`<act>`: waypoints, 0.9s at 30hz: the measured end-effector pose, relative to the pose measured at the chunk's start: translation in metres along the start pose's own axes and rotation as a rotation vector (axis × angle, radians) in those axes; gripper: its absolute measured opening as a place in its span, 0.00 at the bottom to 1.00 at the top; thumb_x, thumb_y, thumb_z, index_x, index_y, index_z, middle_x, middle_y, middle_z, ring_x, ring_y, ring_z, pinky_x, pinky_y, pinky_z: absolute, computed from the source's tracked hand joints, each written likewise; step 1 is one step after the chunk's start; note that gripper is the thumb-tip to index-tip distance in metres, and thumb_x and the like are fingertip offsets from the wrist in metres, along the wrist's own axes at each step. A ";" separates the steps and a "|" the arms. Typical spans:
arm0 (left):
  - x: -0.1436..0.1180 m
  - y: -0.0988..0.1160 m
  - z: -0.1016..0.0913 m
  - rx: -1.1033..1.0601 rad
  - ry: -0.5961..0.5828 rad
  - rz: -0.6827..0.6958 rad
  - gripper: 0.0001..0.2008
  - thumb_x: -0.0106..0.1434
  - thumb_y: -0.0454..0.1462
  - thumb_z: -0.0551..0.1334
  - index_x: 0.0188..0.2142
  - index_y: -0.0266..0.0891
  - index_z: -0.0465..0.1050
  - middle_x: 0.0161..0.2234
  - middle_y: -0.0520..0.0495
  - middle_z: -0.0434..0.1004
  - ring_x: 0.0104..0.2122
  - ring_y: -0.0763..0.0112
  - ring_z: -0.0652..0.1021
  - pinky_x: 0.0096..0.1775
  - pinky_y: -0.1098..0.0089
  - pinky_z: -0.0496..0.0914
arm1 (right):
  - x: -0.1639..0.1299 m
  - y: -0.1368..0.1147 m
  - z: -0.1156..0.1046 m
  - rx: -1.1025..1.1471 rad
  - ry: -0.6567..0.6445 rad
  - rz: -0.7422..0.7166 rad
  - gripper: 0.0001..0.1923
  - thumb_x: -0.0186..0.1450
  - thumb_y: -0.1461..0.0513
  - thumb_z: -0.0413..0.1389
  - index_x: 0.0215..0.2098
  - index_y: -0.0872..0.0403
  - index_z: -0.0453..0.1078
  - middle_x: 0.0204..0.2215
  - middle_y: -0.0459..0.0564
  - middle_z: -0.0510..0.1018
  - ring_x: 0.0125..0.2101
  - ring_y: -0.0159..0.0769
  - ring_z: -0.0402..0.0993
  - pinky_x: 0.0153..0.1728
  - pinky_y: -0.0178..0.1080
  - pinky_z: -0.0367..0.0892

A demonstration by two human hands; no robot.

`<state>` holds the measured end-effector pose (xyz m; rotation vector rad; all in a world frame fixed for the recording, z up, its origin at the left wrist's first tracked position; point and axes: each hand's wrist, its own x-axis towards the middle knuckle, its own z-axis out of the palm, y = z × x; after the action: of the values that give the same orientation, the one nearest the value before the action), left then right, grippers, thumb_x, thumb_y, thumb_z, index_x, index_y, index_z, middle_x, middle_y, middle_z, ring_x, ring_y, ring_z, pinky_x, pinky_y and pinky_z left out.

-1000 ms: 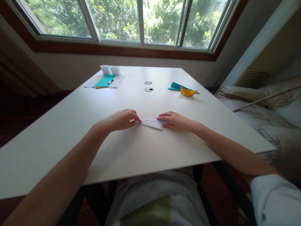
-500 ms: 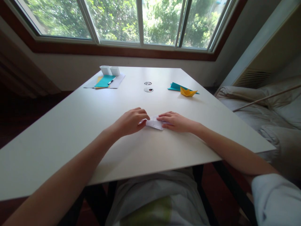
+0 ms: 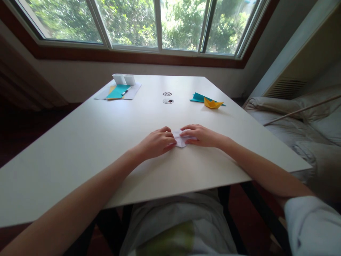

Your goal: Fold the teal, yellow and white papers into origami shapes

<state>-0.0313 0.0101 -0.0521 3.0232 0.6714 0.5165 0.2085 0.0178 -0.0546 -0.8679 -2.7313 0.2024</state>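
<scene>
A small folded piece of white paper lies on the white table in front of me, between my hands. My left hand is closed on its left edge, fingers curled and pressed together over it. On the other side, my right hand grips the paper's right part, fingers on top and thumb at the near side. Fingers cover both ends of the paper, so its full shape is hidden.
A yellow paper boat stands before a folded teal paper at the right. Far left are teal sheets, a pen and white box-like objects. Round inserts sit mid-table. A sofa borders the right.
My left hand has moved right and slightly nearer me, along the paper's edge. Less of the paper shows between the hands. My right hand has shifted only a little.
</scene>
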 end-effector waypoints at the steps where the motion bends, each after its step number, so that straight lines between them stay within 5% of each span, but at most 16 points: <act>1: 0.000 0.000 0.001 -0.015 0.007 0.005 0.09 0.63 0.34 0.55 0.35 0.39 0.75 0.35 0.46 0.77 0.42 0.65 0.72 0.43 0.68 0.68 | 0.000 0.000 -0.001 0.016 -0.010 0.001 0.16 0.64 0.60 0.52 0.49 0.53 0.68 0.50 0.55 0.71 0.47 0.41 0.69 0.48 0.44 0.63; 10: 0.000 0.000 0.001 -0.090 -0.032 -0.064 0.11 0.63 0.36 0.54 0.37 0.38 0.75 0.35 0.45 0.75 0.33 0.71 0.75 0.36 0.74 0.67 | -0.001 -0.002 -0.002 0.044 -0.018 -0.025 0.24 0.59 0.51 0.56 0.50 0.54 0.68 0.47 0.55 0.73 0.50 0.44 0.63 0.49 0.45 0.62; 27: 0.006 -0.001 0.012 -0.121 0.057 -0.210 0.11 0.63 0.32 0.52 0.42 0.38 0.71 0.38 0.45 0.75 0.35 0.70 0.75 0.37 0.71 0.67 | 0.006 -0.009 0.005 0.073 0.087 0.058 0.11 0.65 0.60 0.50 0.42 0.53 0.71 0.37 0.51 0.77 0.40 0.38 0.70 0.44 0.41 0.63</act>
<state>-0.0229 0.0146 -0.0614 2.7922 0.9124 0.6112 0.1977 0.0140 -0.0561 -0.9140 -2.6033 0.2678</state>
